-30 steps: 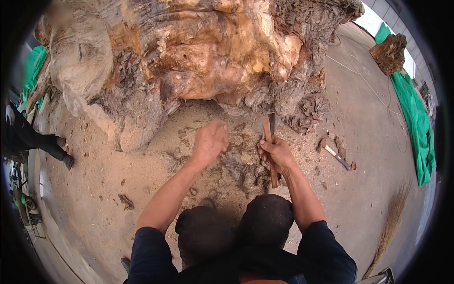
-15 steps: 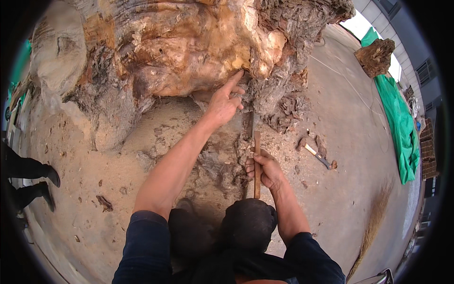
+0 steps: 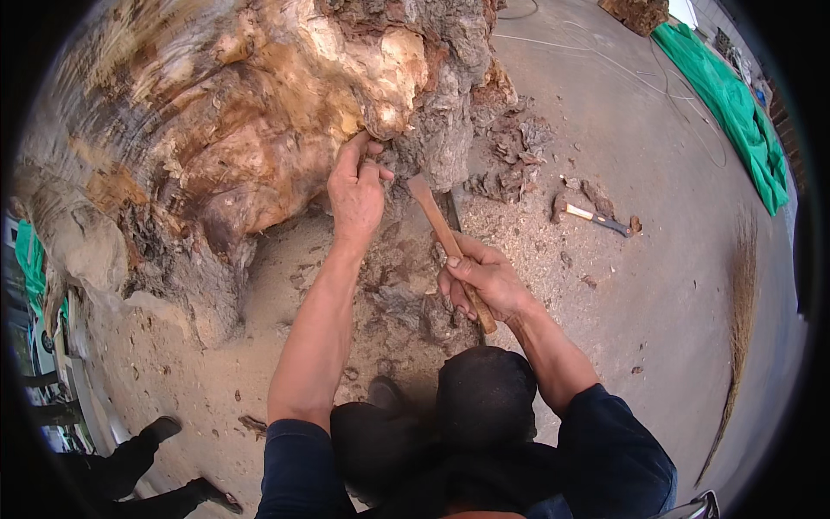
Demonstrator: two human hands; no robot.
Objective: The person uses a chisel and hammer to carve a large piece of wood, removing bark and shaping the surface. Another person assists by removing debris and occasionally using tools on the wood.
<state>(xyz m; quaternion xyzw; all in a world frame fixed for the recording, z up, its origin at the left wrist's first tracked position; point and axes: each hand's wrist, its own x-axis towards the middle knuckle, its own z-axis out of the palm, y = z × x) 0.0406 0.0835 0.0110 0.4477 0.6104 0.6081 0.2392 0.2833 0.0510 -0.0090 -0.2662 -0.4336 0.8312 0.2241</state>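
A huge gnarled tree stump, stripped to golden-brown wood in places and rough grey bark in others, fills the upper left. My left hand reaches up to it, fingertips at a dark hollow below a pale knob of wood; its fingers are loosely bent and apart, and nothing shows in them. In my right hand is a flat brown chisel, gripped along its lower half. Its wider end tilts up and left toward the bark, apart from it. Both knees, in dark cloth, are beneath my hands.
A hammer lies on the ground at right among bark pieces and wood chips. Farther right are a straw broom and a green tarp. Another person's legs show at lower left. A thin cable crosses the ground behind.
My view has swung, so the stump looks larger and farther left. The chisel has turned from upright to leaning left. My left pointing finger has bent more at the hollow.
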